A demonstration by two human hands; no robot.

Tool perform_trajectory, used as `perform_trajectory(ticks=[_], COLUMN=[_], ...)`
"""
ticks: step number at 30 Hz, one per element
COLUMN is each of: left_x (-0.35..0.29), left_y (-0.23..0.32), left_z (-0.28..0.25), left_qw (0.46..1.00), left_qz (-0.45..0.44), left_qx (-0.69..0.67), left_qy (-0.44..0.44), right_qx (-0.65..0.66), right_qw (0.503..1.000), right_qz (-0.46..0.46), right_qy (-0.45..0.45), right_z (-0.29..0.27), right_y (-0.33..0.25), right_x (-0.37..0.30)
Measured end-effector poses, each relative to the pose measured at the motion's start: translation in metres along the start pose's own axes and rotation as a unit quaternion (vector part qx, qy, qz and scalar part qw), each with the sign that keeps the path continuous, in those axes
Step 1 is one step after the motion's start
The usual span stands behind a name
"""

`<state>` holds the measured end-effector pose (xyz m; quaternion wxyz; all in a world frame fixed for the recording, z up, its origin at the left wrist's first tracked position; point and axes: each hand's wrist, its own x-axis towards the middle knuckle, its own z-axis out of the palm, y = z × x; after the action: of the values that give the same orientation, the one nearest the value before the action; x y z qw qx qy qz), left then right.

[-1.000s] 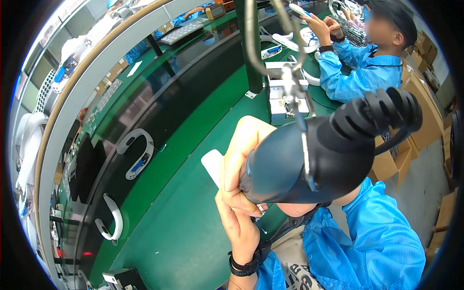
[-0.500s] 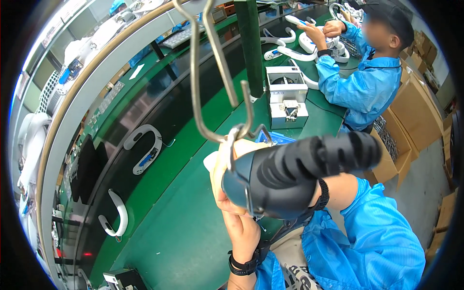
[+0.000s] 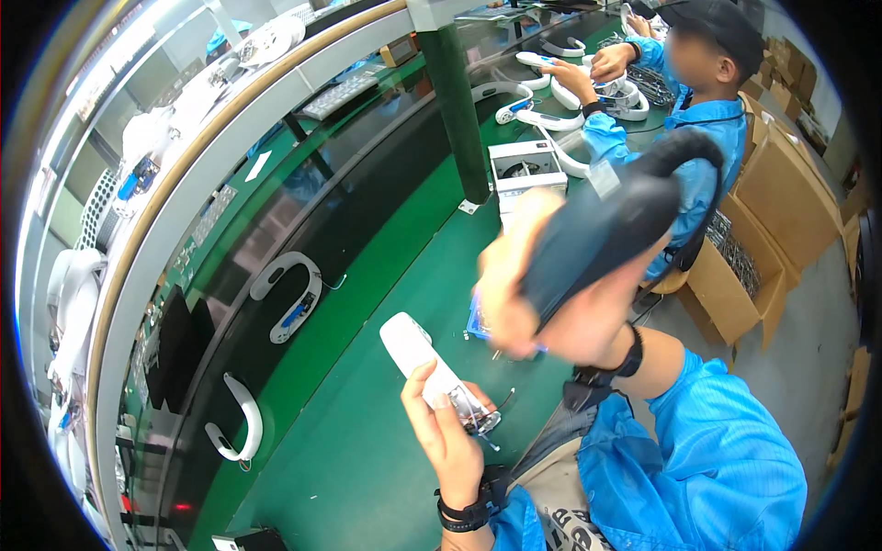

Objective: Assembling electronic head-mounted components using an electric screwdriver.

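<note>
My left hand (image 3: 446, 445) is closed around a white elongated housing (image 3: 412, 352) over the green bench. Exposed electronic parts and thin wires show at its near end. My right hand (image 3: 519, 285), smeared by motion, is wrapped around a dark electric screwdriver (image 3: 602, 230) with a black cable curving off its top. The screwdriver is raised up and to the right, apart from the housing; its tip is hidden. A blue tray (image 3: 476, 317) lies partly behind my right hand.
Two white curved housings, one (image 3: 296, 303) with a blue part inside and one (image 3: 246, 418) nearer, lie on the belt at left. A white box-shaped device (image 3: 528, 165) stands beyond my right hand. A green post (image 3: 455, 110) rises behind. At right are a co-worker (image 3: 712, 119) and cardboard boxes (image 3: 781, 211).
My right hand and the screwdriver have moved up and away from the left hand, uncovering the white housing. The metal hook overhead has left the view, and the view has shifted slightly.
</note>
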<state>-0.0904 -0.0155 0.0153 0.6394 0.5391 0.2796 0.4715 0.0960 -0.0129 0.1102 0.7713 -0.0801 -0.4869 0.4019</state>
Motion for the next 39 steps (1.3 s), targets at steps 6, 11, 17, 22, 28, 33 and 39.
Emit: perform_trajectory(ticks=[6, 11, 17, 22, 28, 33, 39], left_x=[0.000, 0.001, -0.001, -0.001, -0.001, 0.000, 0.001], left_y=[-0.001, -0.001, -0.007, -0.007, -0.011, -0.008, -0.007], left_z=[0.005, 0.011, 0.014, 0.012, 0.011, 0.012, 0.014], left_qw=[1.000, 0.999, 0.997, 0.996, 0.999, 0.999, 0.998], left_qz=[0.012, -0.010, 0.003, 0.011, 0.012, 0.013, -0.014], left_qx=[0.019, 0.025, 0.075, 0.083, 0.042, 0.037, 0.001], left_qy=[-0.022, -0.018, -0.003, -0.002, -0.008, -0.021, -0.054], right_qx=[-0.180, -0.289, -0.263, -0.288, -0.285, -0.269, -0.106], right_qw=[0.968, 0.936, 0.945, 0.939, 0.942, 0.947, 0.973], right_qz=[0.038, -0.024, -0.044, -0.040, -0.030, 0.039, 0.016], right_qy=[0.170, 0.202, 0.189, 0.182, 0.177, 0.173, 0.204], right_z=[-0.078, -0.138, -0.186, -0.195, -0.208, -0.205, -0.117], right_y=[-0.005, -0.015, -0.017, -0.007, 0.005, 0.002, -0.016], right_x=[-0.022, -0.011, 0.009, 0.008, 0.009, 0.013, 0.007])
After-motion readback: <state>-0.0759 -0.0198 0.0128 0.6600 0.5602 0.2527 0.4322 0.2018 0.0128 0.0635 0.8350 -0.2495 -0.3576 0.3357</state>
